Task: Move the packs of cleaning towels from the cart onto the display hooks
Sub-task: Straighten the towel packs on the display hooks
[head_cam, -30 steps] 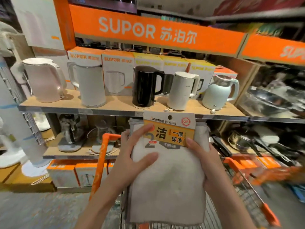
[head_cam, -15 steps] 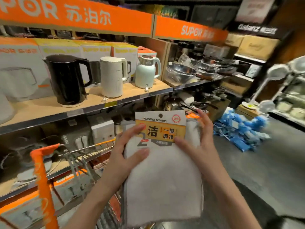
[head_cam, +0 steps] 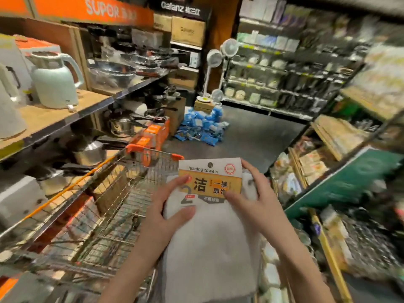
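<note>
Towel pack (head_cam: 209,226) labelled "leaning towels", both hands

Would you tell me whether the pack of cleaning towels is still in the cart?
Out of the cart: both hands hold the pack of cleaning towels up beside the cart.

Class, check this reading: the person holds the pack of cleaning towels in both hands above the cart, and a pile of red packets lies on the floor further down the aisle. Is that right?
Not quite. In the head view the packets on the floor are blue, not red. The rest stands: the left hand and right hand both hold the pack of cleaning towels above the cart.
</note>
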The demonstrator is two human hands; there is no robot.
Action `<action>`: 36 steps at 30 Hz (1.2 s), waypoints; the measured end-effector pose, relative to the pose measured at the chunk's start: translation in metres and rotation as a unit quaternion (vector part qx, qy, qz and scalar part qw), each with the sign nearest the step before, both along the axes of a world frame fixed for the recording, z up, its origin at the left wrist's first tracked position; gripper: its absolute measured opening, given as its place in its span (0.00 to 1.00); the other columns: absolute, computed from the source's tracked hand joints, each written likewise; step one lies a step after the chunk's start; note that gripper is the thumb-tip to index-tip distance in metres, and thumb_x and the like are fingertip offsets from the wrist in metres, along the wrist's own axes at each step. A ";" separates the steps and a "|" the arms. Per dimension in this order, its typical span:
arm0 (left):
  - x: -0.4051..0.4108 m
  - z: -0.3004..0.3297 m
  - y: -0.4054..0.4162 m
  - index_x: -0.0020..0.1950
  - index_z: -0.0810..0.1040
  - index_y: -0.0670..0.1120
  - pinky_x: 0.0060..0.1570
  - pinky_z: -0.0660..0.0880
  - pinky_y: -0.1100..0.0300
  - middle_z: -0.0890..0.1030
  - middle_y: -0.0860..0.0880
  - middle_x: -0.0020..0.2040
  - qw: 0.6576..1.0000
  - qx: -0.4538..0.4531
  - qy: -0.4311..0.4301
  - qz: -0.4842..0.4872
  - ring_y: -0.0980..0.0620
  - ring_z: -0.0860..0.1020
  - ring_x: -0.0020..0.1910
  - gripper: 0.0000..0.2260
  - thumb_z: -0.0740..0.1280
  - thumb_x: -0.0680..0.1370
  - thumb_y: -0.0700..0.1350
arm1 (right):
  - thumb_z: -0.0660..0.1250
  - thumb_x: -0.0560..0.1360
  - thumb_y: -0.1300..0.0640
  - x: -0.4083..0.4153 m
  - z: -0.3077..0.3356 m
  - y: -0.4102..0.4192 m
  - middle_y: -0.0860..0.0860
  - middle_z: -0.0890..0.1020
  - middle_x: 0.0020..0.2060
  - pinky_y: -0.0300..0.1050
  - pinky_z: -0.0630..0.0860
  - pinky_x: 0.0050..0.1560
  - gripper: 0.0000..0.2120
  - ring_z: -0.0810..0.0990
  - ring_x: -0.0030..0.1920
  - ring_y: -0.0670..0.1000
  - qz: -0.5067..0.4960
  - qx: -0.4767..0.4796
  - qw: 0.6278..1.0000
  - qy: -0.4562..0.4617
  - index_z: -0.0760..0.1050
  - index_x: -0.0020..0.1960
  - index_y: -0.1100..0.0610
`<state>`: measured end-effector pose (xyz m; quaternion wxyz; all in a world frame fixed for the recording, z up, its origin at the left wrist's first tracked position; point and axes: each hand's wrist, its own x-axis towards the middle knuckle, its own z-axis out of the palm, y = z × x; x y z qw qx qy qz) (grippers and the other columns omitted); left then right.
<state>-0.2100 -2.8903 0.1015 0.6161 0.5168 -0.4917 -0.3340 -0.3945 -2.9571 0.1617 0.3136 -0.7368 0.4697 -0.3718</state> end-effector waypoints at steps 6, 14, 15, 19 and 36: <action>-0.096 -0.002 0.004 0.60 0.77 0.61 0.66 0.69 0.47 0.75 0.49 0.65 0.991 0.006 0.025 -0.132 0.53 0.74 0.63 0.27 0.74 0.61 0.54 | 0.71 0.72 0.54 -0.099 0.005 0.069 0.37 0.61 0.67 0.29 0.53 0.66 0.31 0.56 0.73 0.41 -0.127 -0.029 0.991 0.010 0.56 0.63 0.33; -0.259 -0.001 0.068 0.61 0.77 0.62 0.65 0.71 0.47 0.75 0.54 0.65 0.952 0.019 0.043 -0.302 0.55 0.75 0.62 0.25 0.73 0.65 0.45 | 0.78 0.63 0.46 -0.251 0.006 0.205 0.49 0.75 0.64 0.49 0.69 0.68 0.32 0.73 0.65 0.48 -0.327 0.039 0.940 -0.091 0.73 0.64 0.52; -0.280 0.000 0.081 0.62 0.76 0.62 0.66 0.70 0.46 0.75 0.55 0.65 0.946 0.017 0.045 -0.322 0.55 0.75 0.63 0.27 0.73 0.65 0.45 | 0.77 0.64 0.47 -0.269 0.003 0.224 0.48 0.72 0.65 0.37 0.66 0.68 0.32 0.71 0.64 0.44 -0.368 0.028 0.925 -0.090 0.72 0.65 0.54; -0.359 0.007 0.132 0.65 0.67 0.73 0.67 0.69 0.46 0.73 0.58 0.68 0.906 0.020 0.057 -0.419 0.56 0.74 0.66 0.36 0.75 0.64 0.47 | 0.73 0.70 0.56 -0.331 -0.003 0.298 0.51 0.72 0.58 0.22 0.66 0.53 0.15 0.72 0.57 0.44 -0.481 -0.044 0.869 -0.102 0.75 0.55 0.55; -0.567 0.016 0.240 0.61 0.73 0.68 0.67 0.69 0.46 0.73 0.68 0.64 0.780 0.029 0.042 -0.624 0.61 0.71 0.66 0.19 0.69 0.71 0.58 | 0.65 0.74 0.65 -0.501 0.007 0.481 0.54 0.85 0.49 0.56 0.79 0.55 0.09 0.83 0.50 0.56 -0.562 -0.137 0.745 -0.334 0.70 0.50 0.54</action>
